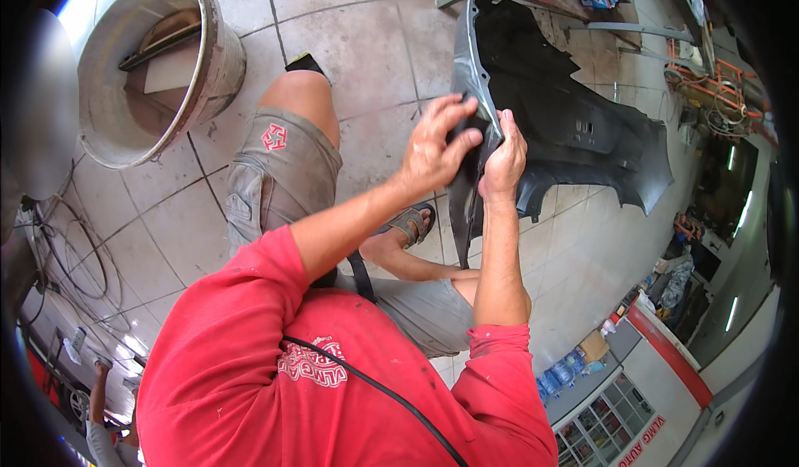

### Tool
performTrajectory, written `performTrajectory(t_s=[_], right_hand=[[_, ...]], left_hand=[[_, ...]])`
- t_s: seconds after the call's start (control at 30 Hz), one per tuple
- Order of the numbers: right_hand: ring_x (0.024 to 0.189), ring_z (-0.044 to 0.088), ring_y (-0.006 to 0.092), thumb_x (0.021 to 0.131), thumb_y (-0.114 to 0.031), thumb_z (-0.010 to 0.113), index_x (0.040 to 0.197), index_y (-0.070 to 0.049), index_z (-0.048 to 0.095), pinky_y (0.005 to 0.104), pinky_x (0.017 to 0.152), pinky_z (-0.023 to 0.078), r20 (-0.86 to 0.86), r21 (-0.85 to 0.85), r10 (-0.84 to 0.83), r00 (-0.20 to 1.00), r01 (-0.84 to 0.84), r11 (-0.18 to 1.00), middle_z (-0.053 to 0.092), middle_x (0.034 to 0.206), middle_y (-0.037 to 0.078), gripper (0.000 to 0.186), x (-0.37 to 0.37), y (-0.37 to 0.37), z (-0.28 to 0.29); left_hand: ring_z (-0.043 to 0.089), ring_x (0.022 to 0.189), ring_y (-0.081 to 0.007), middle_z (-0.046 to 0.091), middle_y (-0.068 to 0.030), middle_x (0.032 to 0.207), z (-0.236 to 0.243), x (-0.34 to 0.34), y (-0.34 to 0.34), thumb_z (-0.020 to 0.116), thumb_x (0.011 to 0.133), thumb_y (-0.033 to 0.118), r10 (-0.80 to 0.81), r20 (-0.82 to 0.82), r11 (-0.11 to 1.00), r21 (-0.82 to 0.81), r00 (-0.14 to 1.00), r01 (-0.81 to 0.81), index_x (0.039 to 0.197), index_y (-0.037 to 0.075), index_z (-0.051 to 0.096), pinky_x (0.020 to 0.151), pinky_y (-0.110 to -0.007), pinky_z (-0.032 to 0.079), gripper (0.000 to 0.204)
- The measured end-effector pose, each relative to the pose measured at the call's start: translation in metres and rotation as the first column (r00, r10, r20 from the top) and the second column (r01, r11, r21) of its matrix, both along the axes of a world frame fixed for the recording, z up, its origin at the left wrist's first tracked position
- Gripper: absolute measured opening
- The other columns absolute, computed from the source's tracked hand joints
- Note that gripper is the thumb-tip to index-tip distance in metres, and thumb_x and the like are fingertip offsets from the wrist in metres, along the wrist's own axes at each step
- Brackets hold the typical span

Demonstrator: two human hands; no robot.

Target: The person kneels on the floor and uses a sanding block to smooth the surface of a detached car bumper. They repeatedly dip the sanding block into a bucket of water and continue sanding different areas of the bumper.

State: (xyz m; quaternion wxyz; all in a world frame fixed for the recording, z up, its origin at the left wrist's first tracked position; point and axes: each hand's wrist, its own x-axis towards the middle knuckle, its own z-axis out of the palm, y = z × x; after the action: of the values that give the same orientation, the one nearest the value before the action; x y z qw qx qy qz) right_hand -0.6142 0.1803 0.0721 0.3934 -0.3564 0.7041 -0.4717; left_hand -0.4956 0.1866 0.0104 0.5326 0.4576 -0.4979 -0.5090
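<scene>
2 hands working at 1 panel, no finish showing

My dark vehicle panel point(541, 72) is standing in the upper right of the frame, its black hollow side facing right and its narrow lower end tapering down near the frame's middle. My left hand point(437, 146) is resting on the outer side, fingers bent and thumb spread; I cannot tell whether those fingers are pinching a small dark pad. My right hand point(503, 161) is grasping the edge just beside it, apparently steadying the panel.

I am judging the work to be under way rather than complete, since both hands are bearing on 1 stretch of edge. Greyish sheen is showing along the upper rim, but the outer face is mostly turning away, so I cannot tell how much is done. The arch and flared end at the right are lying beyond my hands, perhaps waiting for attention.
</scene>
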Motion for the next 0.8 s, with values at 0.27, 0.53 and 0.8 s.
performTrajectory(t_s=[0.27, 0.53, 0.8], right_hand=[[0.11, 0.07, 0.0215, 0.113, -0.03, 0.054, 0.122, 0.011, 0.072, 0.0333, 0.1, 0.052, 0.045, -0.007, -0.074, 0.996, 0.074, 0.997, 0.074, 0.12, 0.018, 0.045, -0.013, 0.006, -0.01], [0.131, 0.062, 0.025, 0.112, -0.026, 0.052, 0.133, 0.009, 0.068, 0.036, 0.115, 0.046, -0.044, 0.036, -0.005, 0.999, 0.007, 0.999, 0.064, 0.143, 0.019, 0.044, -0.012, 0.003, -0.008], [0.124, 0.065, 0.0234, 0.114, -0.025, 0.053, 0.13, 0.012, 0.067, 0.0348, 0.109, 0.048, -0.017, 0.013, 0.017, 1.0, -0.017, 1.0, 0.07, 0.132, 0.019, 0.043, -0.011, 0.0, -0.006]], left_hand=[[0.057, 0.136, -0.0444, 0.061, -0.0271, 0.141, 0.011, 0.003, 0.01, 0.08, 0.092, 0.018, -0.049, -0.011, 0.998, -0.041, 0.999, 0.048, 0.137, 0.003, 0.068, 0.115, -0.048, 0.047, 0.049], [0.061, 0.129, -0.0412, 0.063, -0.0254, 0.138, 0.005, -0.002, 0.008, 0.075, 0.096, 0.024, -0.023, 0.068, 0.997, 0.081, 0.997, 0.018, 0.136, 0.004, 0.069, 0.109, -0.048, 0.049, 0.045], [0.063, 0.125, -0.0428, 0.064, -0.0258, 0.133, 0.001, -0.002, 0.0, 0.077, 0.095, 0.024, 0.005, 0.089, 1.0, 0.011, 0.996, -0.006, 0.135, 0.003, 0.069, 0.107, -0.048, 0.051, 0.046]])
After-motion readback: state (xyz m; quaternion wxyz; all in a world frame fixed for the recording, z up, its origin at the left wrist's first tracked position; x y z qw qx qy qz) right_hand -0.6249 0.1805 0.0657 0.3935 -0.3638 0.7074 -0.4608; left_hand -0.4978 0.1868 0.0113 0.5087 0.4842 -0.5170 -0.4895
